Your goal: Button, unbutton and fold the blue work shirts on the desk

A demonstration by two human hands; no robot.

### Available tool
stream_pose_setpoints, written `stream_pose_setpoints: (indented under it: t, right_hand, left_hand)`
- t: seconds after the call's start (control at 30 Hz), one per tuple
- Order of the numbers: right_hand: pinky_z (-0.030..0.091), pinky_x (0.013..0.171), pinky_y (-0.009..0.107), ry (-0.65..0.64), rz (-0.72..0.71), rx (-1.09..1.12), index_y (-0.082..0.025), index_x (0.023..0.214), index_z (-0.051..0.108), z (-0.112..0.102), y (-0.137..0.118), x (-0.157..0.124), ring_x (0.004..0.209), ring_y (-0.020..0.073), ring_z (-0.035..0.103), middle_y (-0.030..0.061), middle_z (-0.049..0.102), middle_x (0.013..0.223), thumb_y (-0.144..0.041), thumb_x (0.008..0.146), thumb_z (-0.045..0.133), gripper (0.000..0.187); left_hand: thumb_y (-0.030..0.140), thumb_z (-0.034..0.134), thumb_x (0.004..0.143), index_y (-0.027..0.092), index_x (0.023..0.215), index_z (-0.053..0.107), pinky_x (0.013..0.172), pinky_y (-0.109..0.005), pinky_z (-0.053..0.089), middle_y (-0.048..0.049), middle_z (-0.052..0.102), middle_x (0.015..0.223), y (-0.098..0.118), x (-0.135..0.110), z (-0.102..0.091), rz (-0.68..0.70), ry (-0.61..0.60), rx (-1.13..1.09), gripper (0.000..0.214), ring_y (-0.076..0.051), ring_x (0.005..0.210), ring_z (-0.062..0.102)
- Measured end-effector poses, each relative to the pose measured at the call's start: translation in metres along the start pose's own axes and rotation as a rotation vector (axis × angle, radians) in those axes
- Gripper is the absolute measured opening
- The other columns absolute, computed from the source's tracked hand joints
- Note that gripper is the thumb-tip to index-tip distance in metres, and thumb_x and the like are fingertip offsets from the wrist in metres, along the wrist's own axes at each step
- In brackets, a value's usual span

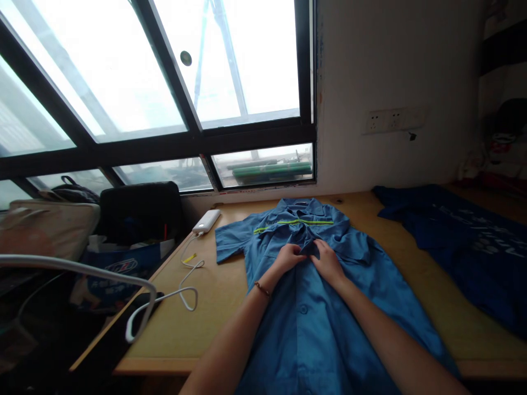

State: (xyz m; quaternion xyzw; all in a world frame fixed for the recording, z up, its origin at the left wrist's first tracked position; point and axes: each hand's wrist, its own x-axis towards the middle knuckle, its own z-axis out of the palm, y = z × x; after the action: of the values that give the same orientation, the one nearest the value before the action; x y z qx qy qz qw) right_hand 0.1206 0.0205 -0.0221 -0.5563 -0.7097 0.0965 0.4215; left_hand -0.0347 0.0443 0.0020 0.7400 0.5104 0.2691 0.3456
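A blue short-sleeved work shirt (321, 307) with a yellow-green chest stripe lies front-up on a wooden table (206, 312), collar toward the window. My left hand (289, 257) and my right hand (326, 262) meet at the shirt's front placket just below the collar. Both hands pinch the fabric with curled fingers. A thin bracelet circles my left wrist. One button shows lower down the placket.
A dark blue printed garment (465, 241) lies on the table's right side. A white power bank (206, 221) with a white cable (187, 274) sits at the far left. Bags (135, 219) stand beside the table under the window. A white tube curves in at left.
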Motion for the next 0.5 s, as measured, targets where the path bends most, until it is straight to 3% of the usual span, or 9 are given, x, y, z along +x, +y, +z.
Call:
stream_pose_setpoints:
  t: [0.1, 0.2, 0.33, 0.5]
  right_hand:
    - [0.043, 0.08, 0.034, 0.09, -0.025, 0.06, -0.016, 0.092, 0.057, -0.012, -0.012, -0.001, 0.088, 0.0195, 0.054, 0.0076, 0.058, 0.092, -0.016, 0.073, 0.053, 0.019]
    - [0.044, 0.067, 0.028, 0.005, -0.139, 0.128, -0.018, 0.076, 0.056, -0.02, -0.029, -0.005, 0.073, 0.0152, 0.054, 0.0024, 0.055, 0.077, -0.02, 0.076, 0.054, 0.003]
    - [0.043, 0.065, 0.025, -0.137, -0.242, 0.15, -0.019, 0.073, 0.057, -0.018, -0.041, -0.012, 0.069, 0.0131, 0.053, 0.0006, 0.054, 0.076, -0.017, 0.074, 0.057, 0.002]
    - [0.043, 0.068, 0.025, -0.086, -0.24, 0.234, -0.019, 0.075, 0.058, -0.013, -0.037, -0.012, 0.072, 0.0128, 0.054, 0.0006, 0.056, 0.076, -0.016, 0.078, 0.053, 0.007]
  left_hand:
    - [0.031, 0.064, 0.061, 0.014, 0.055, 0.05, 0.044, -0.021, 0.027, 0.0049, 0.042, 0.048, 0.003, -0.004, -0.005, -0.108, -0.067, -0.24, 0.023, -0.007, 0.044, 0.038]
    - [0.03, 0.067, 0.058, 0.015, 0.055, 0.044, 0.042, -0.02, 0.026, 0.0067, 0.037, 0.048, 0.004, -0.007, -0.006, -0.2, 0.0, -0.494, 0.028, -0.005, 0.041, 0.035]
    - [0.029, 0.074, 0.052, 0.015, 0.057, 0.041, 0.039, -0.018, 0.022, 0.0085, 0.035, 0.047, -0.002, -0.005, -0.009, -0.303, -0.08, -0.787, 0.036, -0.002, 0.037, 0.031]
    - [0.024, 0.076, 0.053, 0.014, 0.057, 0.042, 0.038, -0.016, 0.025, 0.0077, 0.037, 0.047, -0.008, -0.003, -0.017, -0.33, -0.193, -0.939, 0.035, -0.001, 0.038, 0.034]
